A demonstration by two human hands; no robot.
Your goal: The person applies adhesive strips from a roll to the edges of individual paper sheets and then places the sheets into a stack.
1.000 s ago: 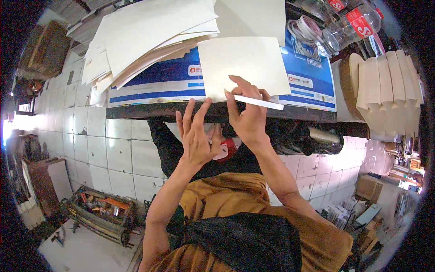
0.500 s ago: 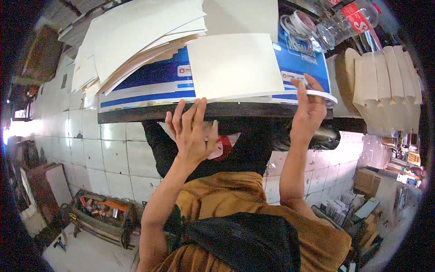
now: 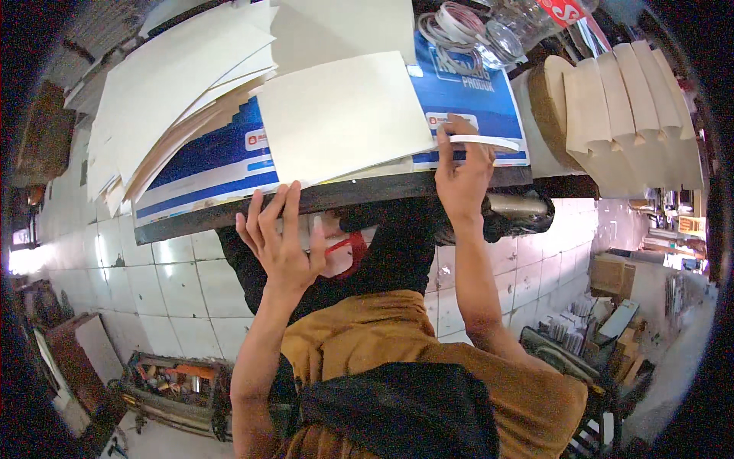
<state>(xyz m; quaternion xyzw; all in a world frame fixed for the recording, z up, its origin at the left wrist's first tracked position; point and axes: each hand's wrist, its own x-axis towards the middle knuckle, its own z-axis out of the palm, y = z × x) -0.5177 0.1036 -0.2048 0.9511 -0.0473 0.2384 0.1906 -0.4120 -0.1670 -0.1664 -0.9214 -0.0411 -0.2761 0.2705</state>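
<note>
A cream sheet of paper (image 3: 348,115) lies on a blue and white printed board at the near edge of the dark table. My left hand (image 3: 279,241) has its fingers spread, with the fingertips resting at the sheet's near left corner. At the near right corner, my right hand (image 3: 465,180) pinches a narrow white strip (image 3: 489,141) between thumb and fingers. The strip's free end juts out to the right over the blue board (image 3: 459,84). Whether the strip is stuck to the sheet I cannot tell.
Loose cream sheets (image 3: 176,76) are piled at the left. Behind on the right are rolls of white tape (image 3: 451,27) and a clear plastic bottle (image 3: 524,30). Folded cream paper stacks (image 3: 623,115) stand farther right. A tool box (image 3: 180,382) sits low on the left.
The whole view has shifted, with the table now slanting. My right hand has moved in toward the sheet's near right corner, still pinching the strip. My left hand stays at the near left corner.
</note>
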